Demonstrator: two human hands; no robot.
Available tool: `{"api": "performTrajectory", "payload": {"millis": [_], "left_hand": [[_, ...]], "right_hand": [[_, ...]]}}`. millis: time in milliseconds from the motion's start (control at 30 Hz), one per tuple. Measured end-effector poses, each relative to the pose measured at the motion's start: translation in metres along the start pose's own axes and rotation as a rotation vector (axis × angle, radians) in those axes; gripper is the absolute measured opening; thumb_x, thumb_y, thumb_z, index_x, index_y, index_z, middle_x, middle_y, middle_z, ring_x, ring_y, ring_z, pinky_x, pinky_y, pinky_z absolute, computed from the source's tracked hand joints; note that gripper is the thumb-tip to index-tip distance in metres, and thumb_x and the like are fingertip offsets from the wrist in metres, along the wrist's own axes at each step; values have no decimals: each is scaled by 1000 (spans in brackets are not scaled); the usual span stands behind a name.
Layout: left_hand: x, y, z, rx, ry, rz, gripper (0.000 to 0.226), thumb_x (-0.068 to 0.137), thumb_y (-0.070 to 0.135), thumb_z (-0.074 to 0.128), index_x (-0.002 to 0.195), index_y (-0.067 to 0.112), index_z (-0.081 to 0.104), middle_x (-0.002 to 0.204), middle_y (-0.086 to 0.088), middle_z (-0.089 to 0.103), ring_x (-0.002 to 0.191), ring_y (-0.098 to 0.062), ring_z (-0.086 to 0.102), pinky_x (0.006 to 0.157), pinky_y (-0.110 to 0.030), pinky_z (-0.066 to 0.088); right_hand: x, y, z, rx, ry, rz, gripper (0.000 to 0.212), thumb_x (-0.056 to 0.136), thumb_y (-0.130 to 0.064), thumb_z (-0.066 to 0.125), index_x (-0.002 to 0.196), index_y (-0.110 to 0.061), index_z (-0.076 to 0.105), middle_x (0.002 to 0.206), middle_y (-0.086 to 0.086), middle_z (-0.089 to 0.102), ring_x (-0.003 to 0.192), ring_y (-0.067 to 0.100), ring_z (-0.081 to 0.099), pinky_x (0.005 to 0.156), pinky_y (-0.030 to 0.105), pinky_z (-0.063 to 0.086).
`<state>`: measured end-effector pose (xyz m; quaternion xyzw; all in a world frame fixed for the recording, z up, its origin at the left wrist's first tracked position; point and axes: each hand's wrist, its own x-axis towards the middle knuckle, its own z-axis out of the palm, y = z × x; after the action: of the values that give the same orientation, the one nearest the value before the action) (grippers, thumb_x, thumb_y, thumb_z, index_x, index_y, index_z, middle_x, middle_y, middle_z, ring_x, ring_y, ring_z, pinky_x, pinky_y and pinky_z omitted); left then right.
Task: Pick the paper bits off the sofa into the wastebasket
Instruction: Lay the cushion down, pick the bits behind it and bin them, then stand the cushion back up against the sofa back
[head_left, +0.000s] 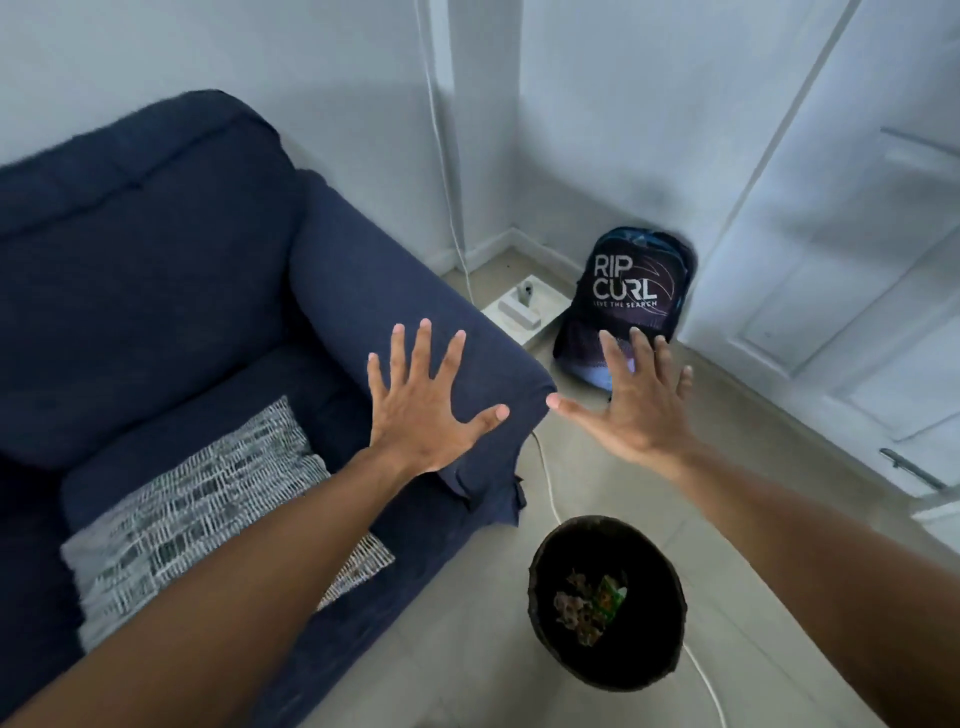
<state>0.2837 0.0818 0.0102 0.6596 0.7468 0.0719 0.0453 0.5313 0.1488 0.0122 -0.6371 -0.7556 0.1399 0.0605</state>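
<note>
Pale tiled floor (467, 649) holds the round black wastebasket (608, 670), just beside the navy fabric sofa (156, 291); both hands, left (421, 415) and right (639, 410), spread empty beyond it, no paper bits visible.

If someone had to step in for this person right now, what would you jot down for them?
Left hand and right hand: both open, fingers spread, empty, held out in the air.
Dark round wastebasket stands on the floor beside the navy fabric sofa, with crumpled scraps inside.
No paper bits show on the visible seat, arm or grey patterned cushion.
Left: check the unseen parts of the sofa.
</note>
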Motion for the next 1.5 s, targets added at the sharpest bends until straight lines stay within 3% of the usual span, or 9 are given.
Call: {"api": "performTrajectory", "payload": {"millis": [400, 833, 1100, 1500], "left_hand": [[-47, -177, -105, 28, 182, -359, 104, 73, 94, 22, 156, 38, -3, 166, -3, -12, 148, -27, -26, 118, -60, -9], [-186, -321, -149, 60, 259, -722, 102, 74, 94, 23, 156, 38, -3, 166, -5, -10, 149, -29, -22, 118, -62, -6], [-237, -347, -138, 54, 255, -842, 104, 74, 94, 24, 156, 36, -1, 167, -4, -9, 149, -28, -23, 118, -61, -8], [-235, -353, -83, -59, 192, -866, 104, 74, 94, 23, 157, 35, -1, 167, -5, -5, 151, -27, -18, 117, -61, -9]], "right_hand": [[46, -209, -15, -14, 19, -353, 119, 63, -102, 27, 158, -34, 1, 168, 7, 1, 153, 32, -8, 119, 64, 5], [1, -416, 39, 5, -106, -732, 115, 66, -99, 30, 157, -35, 1, 168, 5, -1, 153, 29, -13, 120, 62, 2], [-21, -454, 69, -36, -173, -826, 116, 66, -100, 29, 157, -35, -2, 168, 5, -5, 153, 30, -14, 120, 62, 3], [-12, -437, 118, -69, -245, -783, 119, 65, -99, 31, 158, -32, 0, 168, 6, -2, 153, 31, -10, 121, 62, 8]]}}
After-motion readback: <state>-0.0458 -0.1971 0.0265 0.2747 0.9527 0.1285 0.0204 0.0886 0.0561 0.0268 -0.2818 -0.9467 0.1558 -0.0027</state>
